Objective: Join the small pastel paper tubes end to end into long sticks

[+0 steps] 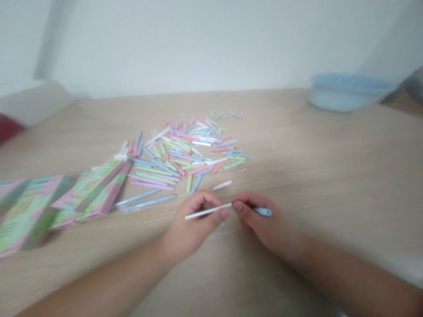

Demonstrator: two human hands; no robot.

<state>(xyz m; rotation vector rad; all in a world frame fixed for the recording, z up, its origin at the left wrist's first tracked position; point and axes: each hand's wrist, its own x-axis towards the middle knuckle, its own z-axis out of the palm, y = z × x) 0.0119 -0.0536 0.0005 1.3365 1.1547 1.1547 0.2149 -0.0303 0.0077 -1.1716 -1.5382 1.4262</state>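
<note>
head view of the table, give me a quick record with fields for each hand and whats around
left hand: holds a thin white stick
right hand: pinches a light blue piece, fingertips at the white stick's end
nearest loose item: a short white stick
pile: scattered pastel pink, green, blue and white sticks
surface: light wooden table
left side: pink and green printed cartons
back right: pale blue bowl

We saw a matt, wood-grain tabletop (307,149) under smooth, matt plastic pen parts (185,152), a white plastic tube (208,211), and a slightly glossy blue plastic pen cap (263,211). Nearby lay printed card packaging (89,193) and a smooth plastic basin (343,94).
</note>
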